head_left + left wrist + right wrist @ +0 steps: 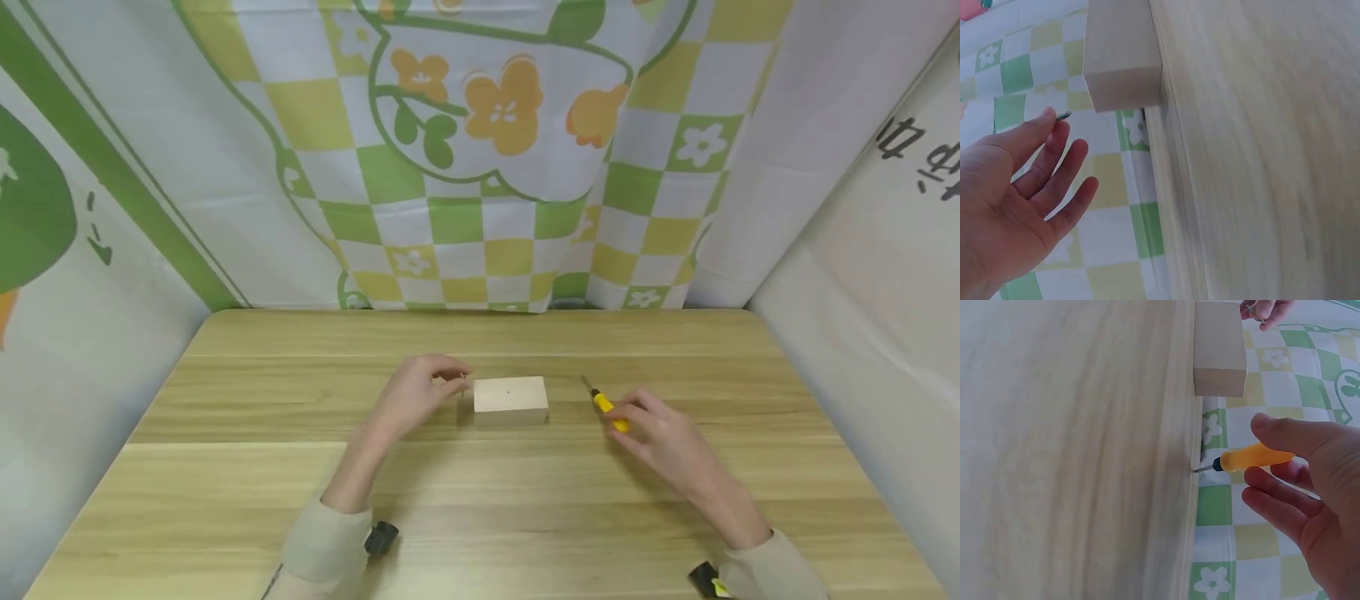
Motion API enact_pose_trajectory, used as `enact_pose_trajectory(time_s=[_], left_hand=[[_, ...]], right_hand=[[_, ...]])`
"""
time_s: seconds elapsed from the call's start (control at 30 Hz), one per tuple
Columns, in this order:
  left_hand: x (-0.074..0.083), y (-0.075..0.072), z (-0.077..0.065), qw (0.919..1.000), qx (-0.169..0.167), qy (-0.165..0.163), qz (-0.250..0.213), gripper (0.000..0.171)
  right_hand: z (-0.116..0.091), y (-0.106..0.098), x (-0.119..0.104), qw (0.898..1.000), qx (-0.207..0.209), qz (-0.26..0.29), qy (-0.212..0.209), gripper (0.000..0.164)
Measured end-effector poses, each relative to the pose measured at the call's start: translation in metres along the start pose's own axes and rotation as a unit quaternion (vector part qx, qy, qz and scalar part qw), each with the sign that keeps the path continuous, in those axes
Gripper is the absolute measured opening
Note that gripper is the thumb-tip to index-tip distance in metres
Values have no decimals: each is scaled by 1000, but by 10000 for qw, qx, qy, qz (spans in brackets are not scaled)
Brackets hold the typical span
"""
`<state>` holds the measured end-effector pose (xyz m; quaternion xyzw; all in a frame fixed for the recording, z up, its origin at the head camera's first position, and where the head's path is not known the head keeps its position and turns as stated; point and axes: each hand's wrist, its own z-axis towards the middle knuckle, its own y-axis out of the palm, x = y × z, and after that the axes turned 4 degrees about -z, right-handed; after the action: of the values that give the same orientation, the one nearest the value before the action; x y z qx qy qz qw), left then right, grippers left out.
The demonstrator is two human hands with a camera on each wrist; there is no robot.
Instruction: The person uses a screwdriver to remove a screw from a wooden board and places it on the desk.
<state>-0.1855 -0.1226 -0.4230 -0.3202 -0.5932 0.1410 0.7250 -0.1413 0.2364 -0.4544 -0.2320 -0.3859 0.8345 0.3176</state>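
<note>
A pale wooden block (511,395) lies on the table, with a small dark hole in its top. Just left of it, my left hand (420,392) pinches a small screw (1064,115) between thumb and forefinger; the screw's pointed end sticks out toward the block without touching it. To the block's right, my right hand (663,437) holds a screwdriver (1250,456) by its yellow handle. Its thin metal shaft slants away from the hand, tip near the tabletop; whether it touches the wood I cannot tell. Part of the handle is hidden behind the fingers.
The wood-grain table (480,533) ends at a checked, flowered curtain (465,225) along the back. White printed cloth walls (870,283) stand on both sides. A small black device (381,538) sits at the left cuff, and another black device (705,578) at the right one.
</note>
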Motion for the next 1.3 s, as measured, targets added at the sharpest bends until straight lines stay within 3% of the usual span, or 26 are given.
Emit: enact_pose_trajectory(time_s=[0.3, 0.5, 0.83, 1.1, 1.3], left_hand=[[-11, -9, -4, 9991, -390, -96, 142, 21], [-18, -9, -5, 9967, -685, -327, 278, 18], [-25, -6, -7, 9916, -1054, -695, 265, 13], [-24, -1, -8, 9835, -1283, -873, 925, 4], [-21, 1, -7, 9806, -1276, -965, 1132, 4]], right_hand=[[-8, 0, 0, 9968, -740, -198, 248, 23], [-7, 2, -4, 9893, -1305, -202, 619, 25], [-2, 5, -8, 9772, -1865, -144, 1003, 29], [1, 5, -11, 9617, -2454, -148, 1212, 31], [3, 5, -12, 9585, -2581, -145, 1204, 32]])
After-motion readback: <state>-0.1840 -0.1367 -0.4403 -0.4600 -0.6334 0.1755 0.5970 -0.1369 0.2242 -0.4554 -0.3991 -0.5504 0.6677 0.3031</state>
